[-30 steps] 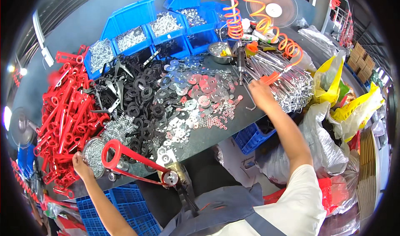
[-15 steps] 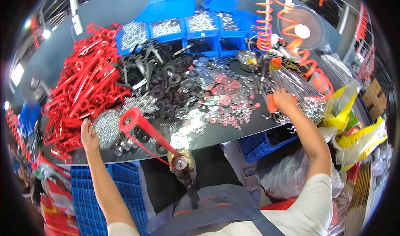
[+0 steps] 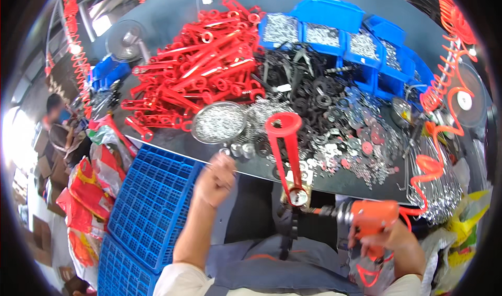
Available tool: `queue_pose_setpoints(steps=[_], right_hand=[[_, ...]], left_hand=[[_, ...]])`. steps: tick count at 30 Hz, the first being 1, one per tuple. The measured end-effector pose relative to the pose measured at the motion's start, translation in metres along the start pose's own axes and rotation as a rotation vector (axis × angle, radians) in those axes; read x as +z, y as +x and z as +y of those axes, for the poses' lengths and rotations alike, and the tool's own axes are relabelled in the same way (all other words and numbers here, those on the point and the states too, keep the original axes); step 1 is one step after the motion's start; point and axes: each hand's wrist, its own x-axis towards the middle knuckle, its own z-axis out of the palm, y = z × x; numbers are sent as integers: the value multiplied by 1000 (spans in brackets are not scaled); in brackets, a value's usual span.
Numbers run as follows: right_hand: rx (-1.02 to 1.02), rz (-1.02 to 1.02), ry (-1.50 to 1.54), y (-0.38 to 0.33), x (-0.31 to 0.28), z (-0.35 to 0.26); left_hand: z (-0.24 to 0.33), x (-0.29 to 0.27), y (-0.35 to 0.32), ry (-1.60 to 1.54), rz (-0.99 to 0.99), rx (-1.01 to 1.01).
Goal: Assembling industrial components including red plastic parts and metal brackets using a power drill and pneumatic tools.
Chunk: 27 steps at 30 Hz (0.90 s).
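Observation:
My right hand point(image 3: 392, 239) grips an orange pistol-grip air drill point(image 3: 374, 215) with an orange hose at its back. Its dark nose points left, close to the lower end of a red plastic two-armed part point(image 3: 285, 131). That part stands tilted, its ring end up, on a small metal fixture point(image 3: 307, 183) at the table's front edge. A round silvery piece point(image 3: 298, 197) sits in its lower end. My left hand point(image 3: 215, 181) is closed, fingers curled, just in front of the table edge near some small metal cups point(image 3: 241, 150). Whatever it may hold is hidden.
A heap of red parts point(image 3: 209, 60) and a round dish of small metal pieces point(image 3: 219, 122) lie at left. Black parts point(image 3: 298, 81), washers and metal rods point(image 3: 439, 175) spread rightward. Blue bins point(image 3: 327, 13) stand behind. Blue crates point(image 3: 151, 202) sit below left.
My right hand has brought the drill from the table's right side to the fixture. My left hand has moved from beside the dish toward me. The view has turned left.

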Motion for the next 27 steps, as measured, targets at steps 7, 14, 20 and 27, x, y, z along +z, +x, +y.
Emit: queue_pose_setpoints(steps=[7,14,20,27], right_hand=[[-13,-185,187,56,47,4],[-93,-90,221,67,47,19],[-59,-50,209,63,43,26],[-94,-73,163,60,44,24]], left_hand=[[-67,-3,-49,244,-129,-195],[-82,5,-51,349,-57,-175],[-90,6,-49,405,-5,-149],[-99,15,-55,491,55,-65]])
